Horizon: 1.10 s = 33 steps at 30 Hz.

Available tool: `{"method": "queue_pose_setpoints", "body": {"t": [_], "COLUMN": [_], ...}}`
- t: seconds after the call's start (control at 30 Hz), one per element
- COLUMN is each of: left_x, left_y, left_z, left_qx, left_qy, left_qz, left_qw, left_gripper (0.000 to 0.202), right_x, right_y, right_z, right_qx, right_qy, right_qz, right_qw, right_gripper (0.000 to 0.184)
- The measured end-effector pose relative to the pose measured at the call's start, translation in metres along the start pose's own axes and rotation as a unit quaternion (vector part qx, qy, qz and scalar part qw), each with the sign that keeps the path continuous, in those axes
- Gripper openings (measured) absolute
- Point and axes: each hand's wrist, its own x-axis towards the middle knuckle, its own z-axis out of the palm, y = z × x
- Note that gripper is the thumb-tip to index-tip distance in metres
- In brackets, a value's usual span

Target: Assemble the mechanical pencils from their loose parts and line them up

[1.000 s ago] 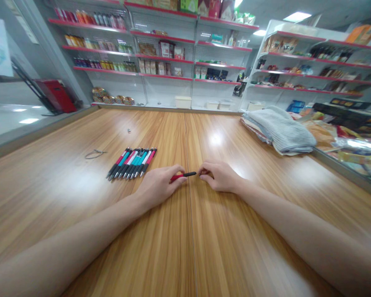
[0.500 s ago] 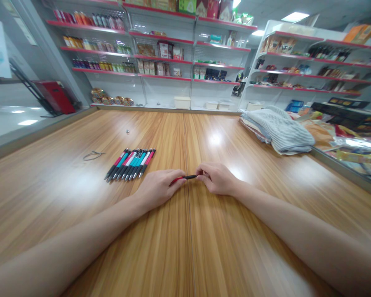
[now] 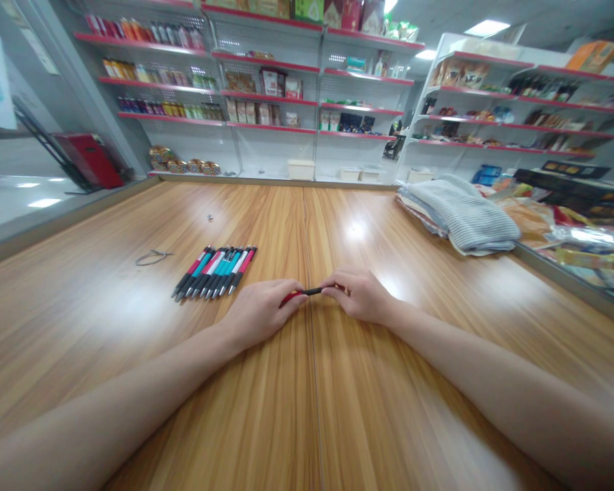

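Observation:
A red pen with a black grip [image 3: 313, 291] lies sideways between my two hands, just above the wooden table [image 3: 266, 409]. My left hand [image 3: 260, 308] is closed on its red barrel. The fingers of my right hand [image 3: 361, 293] pinch the other end, by the tip, which they mostly cover. To the left of my left hand, a row of several pens [image 3: 215, 271] lies side by side on the table, with pink, teal and white barrels and black grips.
A grey loop of cord [image 3: 153, 258] and a small shiny piece [image 3: 210, 217] lie at the left. Folded striped cloths [image 3: 460, 215] are stacked at the right, beside a heap of packages [image 3: 583, 232]. Stocked shelves [image 3: 266, 95] stand behind the table.
My right hand's fingers have shifted slightly left along the pen, covering more of its tip end. My left hand keeps its hold, and the row of pens is unchanged.

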Motion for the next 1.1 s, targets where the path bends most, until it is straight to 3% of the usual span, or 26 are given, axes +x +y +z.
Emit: {"method": "queue_pose_setpoints", "body": {"t": [0.2, 0.43, 0.67, 0.87, 1.1], "left_x": [0.000, 0.001, 0.000, -0.001, -0.002], "left_y": [0.001, -0.003, -0.004, -0.002, 0.000], "left_z": [-0.002, 0.002, 0.003, 0.003, -0.001], "left_qx": [-0.002, -0.044, -0.038, -0.026, -0.038], "left_qy": [-0.006, 0.040, 0.046, 0.050, 0.047], "left_qz": [-0.004, -0.003, 0.038, 0.060, 0.085], "left_qw": [1.000, 0.998, 0.998, 0.997, 0.995], "left_gripper": [0.030, 0.027, 0.025, 0.024, 0.026], "right_x": [0.001, 0.001, 0.002, 0.004, -0.001], "right_y": [0.000, 0.001, -0.002, -0.009, -0.008], "right_z": [-0.001, -0.002, -0.008, -0.014, -0.010], "right_qx": [0.015, -0.007, -0.094, -0.084, -0.032], "right_qy": [0.002, 0.036, -0.015, -0.059, -0.031], "right_qz": [-0.010, -0.031, -0.081, -0.081, -0.082], "right_qw": [1.000, 0.999, 0.992, 0.991, 0.996], "right_gripper": [0.012, 0.017, 0.024, 0.023, 0.032]}}
